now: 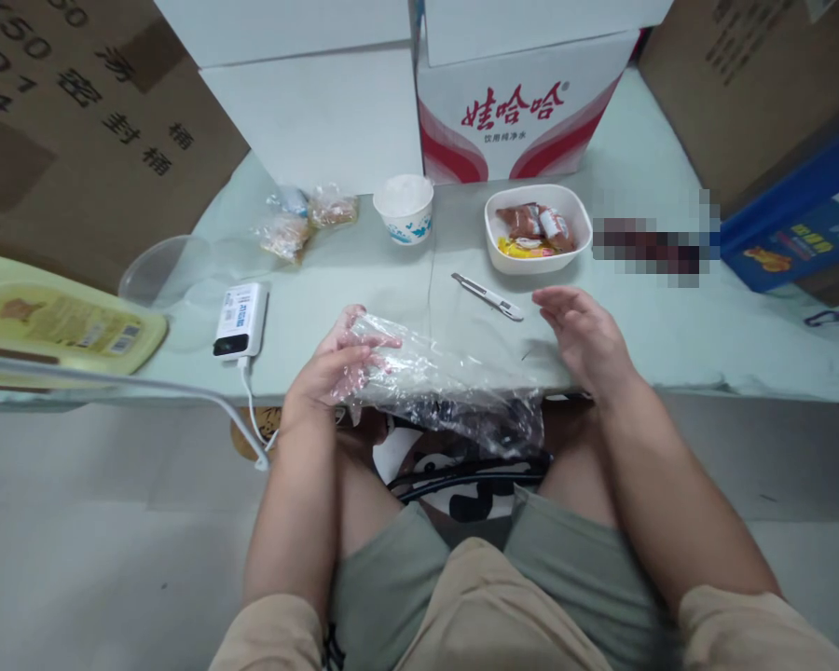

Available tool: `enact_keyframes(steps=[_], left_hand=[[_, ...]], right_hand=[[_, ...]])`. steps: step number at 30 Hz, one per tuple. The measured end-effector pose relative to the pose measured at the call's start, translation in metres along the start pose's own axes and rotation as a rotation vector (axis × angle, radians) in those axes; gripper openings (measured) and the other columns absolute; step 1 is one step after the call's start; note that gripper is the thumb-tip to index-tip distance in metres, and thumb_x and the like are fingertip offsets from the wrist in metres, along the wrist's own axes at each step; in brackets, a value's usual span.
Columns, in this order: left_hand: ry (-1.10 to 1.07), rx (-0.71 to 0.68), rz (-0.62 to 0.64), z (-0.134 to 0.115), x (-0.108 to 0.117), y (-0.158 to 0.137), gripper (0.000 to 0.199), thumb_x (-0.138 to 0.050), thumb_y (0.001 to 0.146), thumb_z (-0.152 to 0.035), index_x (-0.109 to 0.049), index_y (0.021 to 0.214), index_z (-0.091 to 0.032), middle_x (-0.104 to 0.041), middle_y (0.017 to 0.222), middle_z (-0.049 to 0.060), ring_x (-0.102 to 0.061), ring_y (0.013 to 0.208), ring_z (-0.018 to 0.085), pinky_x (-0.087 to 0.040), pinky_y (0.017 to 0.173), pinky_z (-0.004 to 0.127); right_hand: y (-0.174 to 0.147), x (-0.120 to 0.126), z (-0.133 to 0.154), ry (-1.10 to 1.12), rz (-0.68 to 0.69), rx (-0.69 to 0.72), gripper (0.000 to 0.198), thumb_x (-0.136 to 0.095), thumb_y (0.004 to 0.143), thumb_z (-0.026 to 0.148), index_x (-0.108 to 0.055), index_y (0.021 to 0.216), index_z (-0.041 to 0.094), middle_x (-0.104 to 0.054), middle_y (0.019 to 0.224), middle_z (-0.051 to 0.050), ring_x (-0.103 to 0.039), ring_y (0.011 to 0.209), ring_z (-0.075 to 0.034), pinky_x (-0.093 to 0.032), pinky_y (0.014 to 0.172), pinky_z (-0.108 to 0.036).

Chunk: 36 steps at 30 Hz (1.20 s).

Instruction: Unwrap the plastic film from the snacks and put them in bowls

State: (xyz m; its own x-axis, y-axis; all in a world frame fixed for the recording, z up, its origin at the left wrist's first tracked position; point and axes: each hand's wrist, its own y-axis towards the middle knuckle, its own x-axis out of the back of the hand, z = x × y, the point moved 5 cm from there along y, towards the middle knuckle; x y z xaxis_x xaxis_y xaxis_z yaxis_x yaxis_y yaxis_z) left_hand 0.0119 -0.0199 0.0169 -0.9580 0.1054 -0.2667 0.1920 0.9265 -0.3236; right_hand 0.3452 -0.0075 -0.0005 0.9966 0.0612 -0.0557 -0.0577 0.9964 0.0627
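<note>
My left hand is at the table's front edge with a clear plastic bag. Film lies over some of its fingers, and the thumb and fingers hold the bag's left end. The crinkled bag stretches right and sags past the table edge over my lap. My right hand is raised right of the bag, holding nothing, its fingers extended and palm turned inward. A white utility knife lies on the table between the hands, close to my right fingertips. Behind it stands a white plastic bowl with several small wrapped packets.
A paper cup stands at the back, with small clear-wrapped packets beside it. A power bank with a cable, clear round lids and a yellow bottle lie left. Cartons wall off the back and both sides.
</note>
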Motion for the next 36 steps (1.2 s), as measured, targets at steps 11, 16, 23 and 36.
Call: enact_keyframes(steps=[11,16,23,36], left_hand=[[0.239,0.204,0.246,0.021,-0.015,0.008,0.073,-0.087,0.06,-0.017,-0.053,0.124,-0.028,-0.074,0.08,0.006,-0.07,0.057,0.02,-0.049,0.042,0.022],[0.319,0.127,0.121,0.019,-0.003,0.017,0.055,-0.088,0.063,-0.024,-0.062,0.112,-0.019,-0.068,0.061,0.0,-0.06,0.047,0.013,-0.046,0.045,0.021],[0.359,0.127,0.188,0.016,-0.02,0.016,0.068,-0.087,0.061,-0.023,-0.063,0.124,-0.013,-0.068,0.065,-0.003,-0.055,0.048,0.007,-0.04,0.046,0.019],[0.092,-0.022,0.045,0.008,0.009,0.017,0.063,-0.085,0.07,-0.049,-0.065,0.12,-0.016,-0.07,0.067,-0.001,-0.06,0.049,0.008,-0.048,0.05,0.018]], right_hand=[[-0.034,-0.094,-0.013,-0.151,0.762,-0.335,0.012,-0.067,0.084,0.033,-0.065,0.087,0.022,-0.069,0.072,0.001,-0.06,0.057,-0.012,-0.043,0.051,-0.024],[-0.027,-0.073,-0.015,-0.231,0.655,-0.287,0.022,-0.074,0.081,0.036,-0.067,0.096,0.021,-0.071,0.077,0.001,-0.064,0.068,-0.015,-0.05,0.063,-0.028],[-0.034,-0.063,-0.016,-0.085,0.805,-0.397,0.063,-0.072,0.085,0.049,-0.057,0.141,0.025,-0.063,0.143,-0.011,-0.062,0.128,-0.025,-0.05,0.107,-0.042],[-0.028,-0.089,-0.014,-0.003,0.491,-0.318,0.021,-0.067,0.085,0.039,-0.065,0.094,0.02,-0.069,0.07,0.002,-0.06,0.05,-0.009,-0.045,0.049,-0.023]])
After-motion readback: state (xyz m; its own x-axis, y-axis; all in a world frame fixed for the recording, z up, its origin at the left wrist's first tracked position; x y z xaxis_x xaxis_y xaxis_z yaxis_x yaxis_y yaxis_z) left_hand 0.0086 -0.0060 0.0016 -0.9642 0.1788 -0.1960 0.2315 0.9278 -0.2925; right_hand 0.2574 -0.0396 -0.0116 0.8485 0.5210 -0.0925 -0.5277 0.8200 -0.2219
